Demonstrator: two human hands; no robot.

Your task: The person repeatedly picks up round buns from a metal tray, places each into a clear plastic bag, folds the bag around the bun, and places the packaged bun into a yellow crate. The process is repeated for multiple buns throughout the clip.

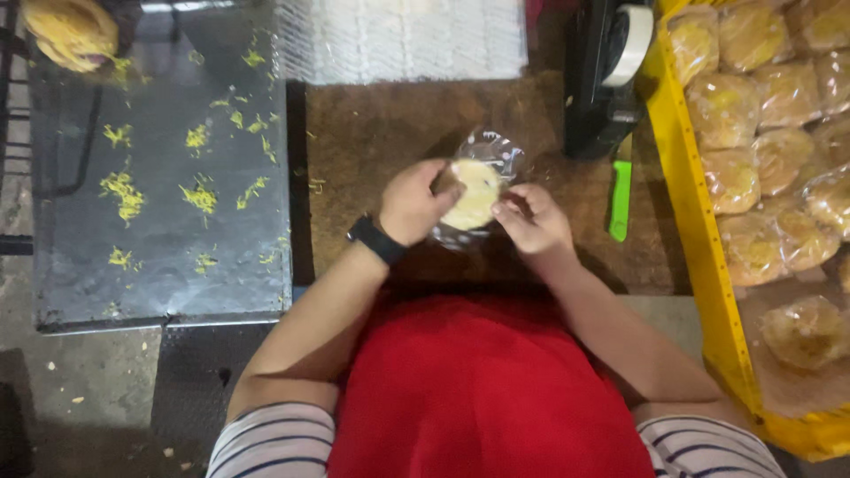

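Head view, looking straight down: both hands meet over the middle of a brown work surface [372, 124], near its front edge. The left hand [414, 202], with a dark wristband [375, 240], and the right hand [531, 217] close from opposite sides on a pale round food disc [474, 190] wrapped in a clear plastic bag [496, 150]. Each hand's fingers pinch the disc's rim, so the disc lies directly between the two grips, equally near to both. The bag's loose end extends away from the body, toward the far edge. A green-handled tool [621, 199] lies toward the right edge, beside a black tape dispenser [606, 71]. A yellow crate [686, 177] of bagged discs stands at right, cut off by the frame. A dark metal tray [159, 265] with yellow crumbs sits at left. The fingertips' exact contact is hidden behind the plastic.
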